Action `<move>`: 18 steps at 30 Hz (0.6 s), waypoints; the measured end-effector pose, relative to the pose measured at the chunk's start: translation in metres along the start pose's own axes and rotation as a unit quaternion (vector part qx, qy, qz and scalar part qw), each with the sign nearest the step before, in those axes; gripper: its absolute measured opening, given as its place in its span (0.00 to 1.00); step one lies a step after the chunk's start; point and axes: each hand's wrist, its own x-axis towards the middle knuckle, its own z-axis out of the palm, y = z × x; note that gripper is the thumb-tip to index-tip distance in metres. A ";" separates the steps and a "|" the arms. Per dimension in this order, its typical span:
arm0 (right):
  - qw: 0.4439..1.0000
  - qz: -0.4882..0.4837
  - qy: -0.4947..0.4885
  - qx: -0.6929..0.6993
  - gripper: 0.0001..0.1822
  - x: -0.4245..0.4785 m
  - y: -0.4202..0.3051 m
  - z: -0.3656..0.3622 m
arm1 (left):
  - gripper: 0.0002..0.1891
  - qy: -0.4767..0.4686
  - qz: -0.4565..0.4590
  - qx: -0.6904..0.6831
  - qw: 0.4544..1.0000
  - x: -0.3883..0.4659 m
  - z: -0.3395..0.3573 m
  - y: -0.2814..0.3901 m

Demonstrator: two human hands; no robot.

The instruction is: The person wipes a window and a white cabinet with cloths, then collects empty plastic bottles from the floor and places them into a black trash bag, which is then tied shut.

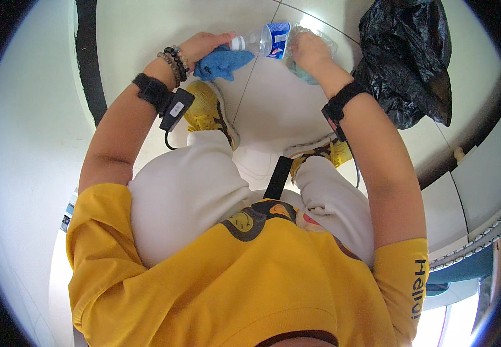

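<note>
My left hand (205, 47), with beaded bracelets at its wrist, grips a blue cloth (222, 65) and has its fingers at the white cap of a clear plastic bottle (255, 42). The bottle lies sideways with its blue label towards my right hand. Closed around part of a crumpled clear plastic bag (303, 73), my right hand (311, 51) is beside the bottle's base; the bag spreads behind and below the fingers. Whether the bottle's base touches the bag cannot be told. The fingertips of my right hand are hidden.
A black plastic bag (406, 60) rests on the tiled floor (259, 99) to the right. My yellow shoes (205, 106) stand below the hands. A white wall (29, 130) runs along the left side, and white panels (441, 199) curve along the right.
</note>
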 end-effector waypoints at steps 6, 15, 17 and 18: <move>0.999 -0.005 -0.034 0.013 0.10 -0.001 -0.004 -0.010 | 0.25 0.045 0.046 -0.013 0.998 -0.004 0.013 0.003; 0.997 0.019 -0.072 0.012 0.13 0.005 -0.007 -0.015 | 0.31 0.087 -0.039 0.002 0.995 0.001 0.009 0.005; 0.996 0.017 -0.082 0.015 0.13 0.003 -0.009 -0.018 | 0.30 0.051 -0.039 -0.022 0.998 -0.003 0.011 0.009; 0.996 0.014 -0.082 0.015 0.13 0.003 -0.009 -0.019 | 0.30 0.034 -0.039 -0.033 0.998 -0.005 0.012 0.012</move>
